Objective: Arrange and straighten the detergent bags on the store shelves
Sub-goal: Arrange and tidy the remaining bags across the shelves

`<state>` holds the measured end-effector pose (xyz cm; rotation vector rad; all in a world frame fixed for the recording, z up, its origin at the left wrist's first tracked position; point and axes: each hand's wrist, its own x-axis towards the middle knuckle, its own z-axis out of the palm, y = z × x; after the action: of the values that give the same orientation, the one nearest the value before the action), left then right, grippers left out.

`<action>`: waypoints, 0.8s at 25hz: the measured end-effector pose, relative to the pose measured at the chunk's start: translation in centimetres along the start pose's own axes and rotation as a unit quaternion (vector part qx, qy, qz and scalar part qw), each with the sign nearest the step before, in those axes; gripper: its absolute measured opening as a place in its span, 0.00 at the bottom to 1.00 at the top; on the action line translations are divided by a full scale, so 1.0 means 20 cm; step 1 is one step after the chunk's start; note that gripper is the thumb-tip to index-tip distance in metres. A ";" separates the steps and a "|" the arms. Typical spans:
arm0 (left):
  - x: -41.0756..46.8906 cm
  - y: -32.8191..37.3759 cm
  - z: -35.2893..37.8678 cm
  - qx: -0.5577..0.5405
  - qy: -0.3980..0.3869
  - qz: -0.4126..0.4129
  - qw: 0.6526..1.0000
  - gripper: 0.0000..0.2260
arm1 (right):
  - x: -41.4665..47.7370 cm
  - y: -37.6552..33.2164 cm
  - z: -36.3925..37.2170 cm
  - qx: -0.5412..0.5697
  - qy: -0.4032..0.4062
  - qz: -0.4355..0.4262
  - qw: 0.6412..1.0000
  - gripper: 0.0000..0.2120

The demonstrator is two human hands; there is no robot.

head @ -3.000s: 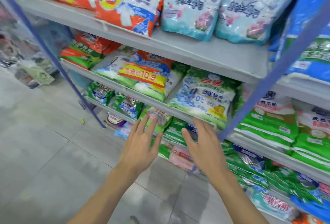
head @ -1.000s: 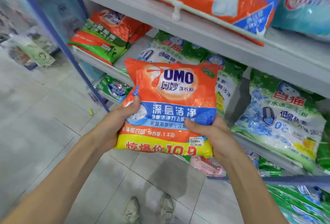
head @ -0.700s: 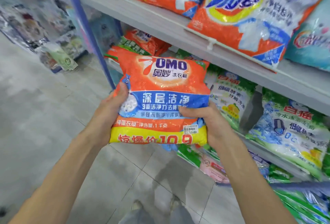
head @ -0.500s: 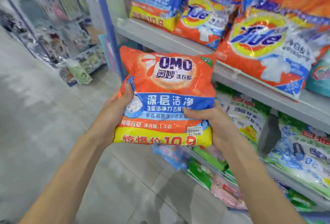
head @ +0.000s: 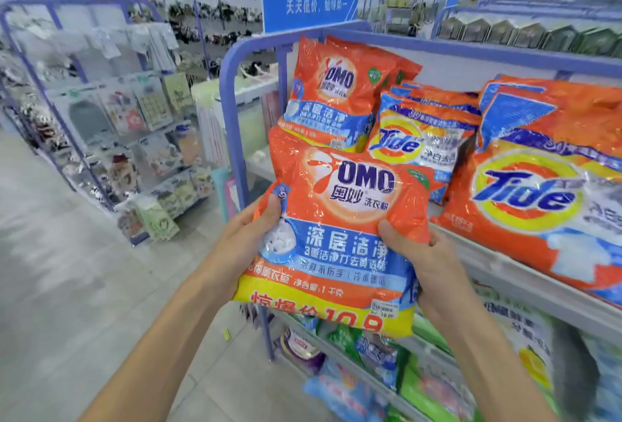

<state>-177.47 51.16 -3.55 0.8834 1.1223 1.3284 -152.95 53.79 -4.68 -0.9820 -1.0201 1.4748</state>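
I am holding the glossy orange plastic OMO detergent bag [head: 333, 236] upright before the grey metal shelf [head: 538, 290], my left hand [head: 242, 246] gripping its nine-o'clock edge, my right hand [head: 429, 263] its three-o'clock edge, thumbs pressing the front. A matching orange bag [head: 331, 95] is leaning at twelve o'clock.

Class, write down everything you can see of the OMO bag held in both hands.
The OMO bag is a glossy, crinkled plastic pouch: orange on top, a blue band across the middle, a yellow strip reading 10.9 at the bottom, with a small white sticker. It looks full, upright, front to the camera, held before the top shelf. The left hand grips its left edge, the right hand its right edge, thumbs on the front.
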 end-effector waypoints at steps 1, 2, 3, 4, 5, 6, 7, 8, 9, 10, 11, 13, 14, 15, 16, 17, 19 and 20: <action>0.07 0.03 -0.01 0.007 -0.008 0.002 1.000 0.15 | 0.06 0.00 0.02 -0.006 0.009 -0.010 1.000 0.19; 0.15 0.07 -0.02 0.014 -0.010 0.006 1.000 0.15 | 0.12 -0.01 0.05 -0.008 0.015 -0.021 1.000 0.18; 0.23 0.11 -0.04 0.024 -0.012 0.014 1.000 0.14 | 0.19 -0.03 0.08 -0.008 0.017 -0.034 0.999 0.15; 0.32 0.16 -0.05 0.035 -0.014 0.025 0.999 0.13 | 0.27 -0.06 0.11 -0.008 0.022 -0.047 0.999 0.14; 0.41 0.20 -0.07 0.046 -0.019 0.038 0.998 0.13 | 0.34 -0.09 0.14 -0.006 0.032 -0.060 0.998 0.12; 0.49 0.25 -0.08 0.054 -0.026 0.054 0.997 0.12 | 0.41 -0.12 0.18 -0.001 0.037 -0.072 0.997 0.12; 0.57 0.29 -0.09 0.060 -0.032 0.077 0.995 0.12 | 0.47 -0.15 0.21 0.005 0.037 -0.086 0.996 0.12; 0.66 0.33 -0.09 0.065 -0.031 0.099 0.992 0.13 | 0.54 -0.18 0.24 0.012 0.039 -0.099 0.994 0.12; 0.75 0.37 -0.09 0.071 -0.023 0.121 0.990 0.12 | 0.60 -0.21 0.27 0.012 0.049 -0.113 0.992 0.12; 0.85 0.41 -0.09 0.076 -0.019 0.142 0.987 0.11 | 0.68 -0.25 0.30 0.004 0.060 -0.129 0.990 0.12; 0.94 0.46 -0.08 0.077 -0.025 0.163 0.983 0.10 | 0.75 -0.29 0.33 -0.006 0.066 -0.147 0.987 0.11; 1.13 0.54 -0.05 0.064 -0.052 0.201 0.976 0.08 | 0.89 -0.36 0.37 -0.024 0.083 -0.185 0.979 0.09; 1.21 0.57 -0.04 0.057 -0.060 0.215 0.973 0.08 | 0.97 -0.39 0.38 -0.040 0.093 -0.206 0.973 0.09; 1.30 0.59 -0.02 0.055 -0.061 0.224 0.971 0.08 | 1.04 -0.40 0.40 -0.055 0.106 -0.223 0.967 0.09; 1.38 0.59 0.00 0.060 -0.053 0.227 0.971 0.07 | 1.11 -0.40 0.42 -0.062 0.121 -0.229 0.964 0.09; 1.45 0.58 0.01 0.071 -0.035 0.227 0.971 0.06 | 1.17 -0.37 0.44 -0.066 0.135 -0.223 0.963 0.08; 1.56 0.48 0.00 0.104 0.011 0.212 0.972 0.06 | 1.25 -0.25 0.46 -0.078 0.161 -0.182 0.967 0.07; 1.60 0.42 -0.03 0.117 0.025 0.199 0.973 0.05 | 1.27 -0.17 0.47 -0.080 0.168 -0.153 0.970 0.07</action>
<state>-183.27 83.51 0.82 1.3075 1.1978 1.5680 -163.90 78.46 -0.10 -1.0905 -0.9981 0.9456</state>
